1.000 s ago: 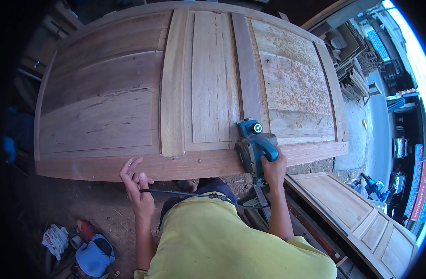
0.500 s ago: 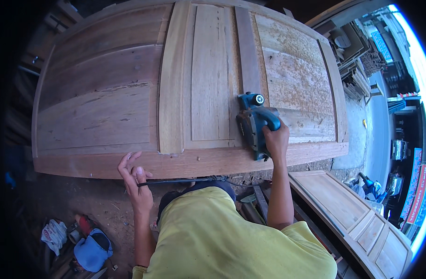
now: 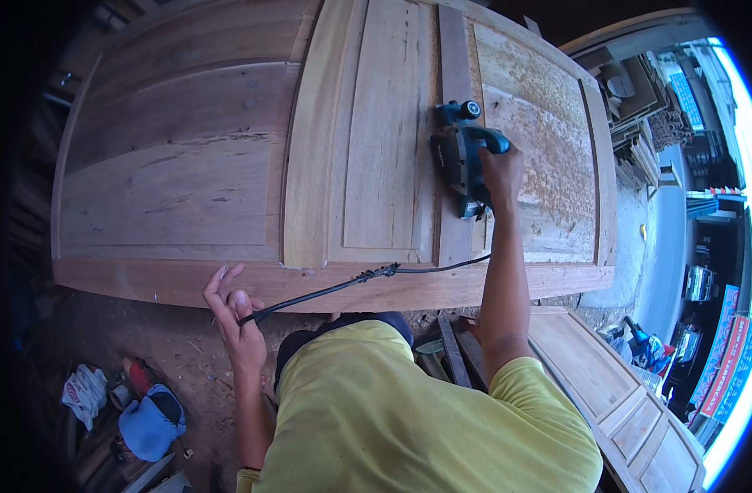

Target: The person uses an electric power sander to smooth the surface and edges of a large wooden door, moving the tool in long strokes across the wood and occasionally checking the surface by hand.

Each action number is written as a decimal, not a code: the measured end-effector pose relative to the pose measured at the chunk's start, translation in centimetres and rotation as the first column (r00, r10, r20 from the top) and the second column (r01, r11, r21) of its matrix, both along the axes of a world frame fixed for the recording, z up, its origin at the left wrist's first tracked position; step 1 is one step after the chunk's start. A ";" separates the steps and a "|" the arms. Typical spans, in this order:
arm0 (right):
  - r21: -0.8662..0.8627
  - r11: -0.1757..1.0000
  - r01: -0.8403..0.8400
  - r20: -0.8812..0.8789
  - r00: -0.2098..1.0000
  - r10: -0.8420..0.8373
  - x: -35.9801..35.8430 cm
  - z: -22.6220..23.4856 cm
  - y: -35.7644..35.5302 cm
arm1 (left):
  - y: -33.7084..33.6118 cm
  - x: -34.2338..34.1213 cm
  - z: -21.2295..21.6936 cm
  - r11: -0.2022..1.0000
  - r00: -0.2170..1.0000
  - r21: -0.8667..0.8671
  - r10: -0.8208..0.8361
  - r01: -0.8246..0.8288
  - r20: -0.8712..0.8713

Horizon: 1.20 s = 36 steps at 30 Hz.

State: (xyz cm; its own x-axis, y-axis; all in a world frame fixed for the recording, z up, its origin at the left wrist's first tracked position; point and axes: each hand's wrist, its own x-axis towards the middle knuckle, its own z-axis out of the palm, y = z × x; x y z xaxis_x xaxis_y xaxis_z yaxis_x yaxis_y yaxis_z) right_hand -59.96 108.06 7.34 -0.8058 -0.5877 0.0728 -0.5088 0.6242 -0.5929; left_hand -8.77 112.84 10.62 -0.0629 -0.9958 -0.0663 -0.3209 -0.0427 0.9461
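Note:
My right hand point(image 3: 504, 177) is closed round the rear handle of a teal electric hand planer point(image 3: 458, 160). The planer rests on a narrow upright strip point(image 3: 455, 74) of a large panelled wooden door point(image 3: 179, 197). A black power cord point(image 3: 326, 289) with a taped, lumpy splice runs from below my right forearm across the door's near edge to my left hand point(image 3: 234, 316). There the cord passes between my thumb and fingers, while some fingertips stick up loosely. Shavings speckle the right-hand panel of the door.
A second panelled door point(image 3: 593, 370) lies at the lower right. Stacked boards point(image 3: 634, 156) stand beyond the right end of the large door. On the ground at the lower left are a white plastic bag point(image 3: 86, 394) and a blue item point(image 3: 151, 427). Vehicles stand outside at far right.
My right hand has moved the planer away from me along the strip, off the near edge. The cord, lower before, now lies raised across the door's edge. My left hand has stayed nearly in place.

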 end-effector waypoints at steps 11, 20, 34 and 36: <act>-0.002 1.000 0.011 0.013 1.000 -0.011 -5.1 -0.9 -8.0 | -1.3 -2.1 -0.5 0.997 0.997 0.063 0.047 -0.051 0.063; -0.064 0.998 -0.005 0.048 0.999 0.008 -9.2 -2.0 -14.7 | -4.6 -5.4 -0.3 0.990 0.997 0.142 0.006 -0.017 0.077; -0.119 0.987 -0.105 -0.036 0.994 0.102 -14.9 -1.7 -27.4 | -7.8 -11.6 -0.5 0.988 0.970 0.146 -0.084 0.051 0.228; -0.115 0.991 -0.069 -0.066 0.996 0.062 -15.5 -1.6 -29.0 | -8.3 -12.4 -0.4 0.986 0.971 0.158 -0.095 0.061 0.219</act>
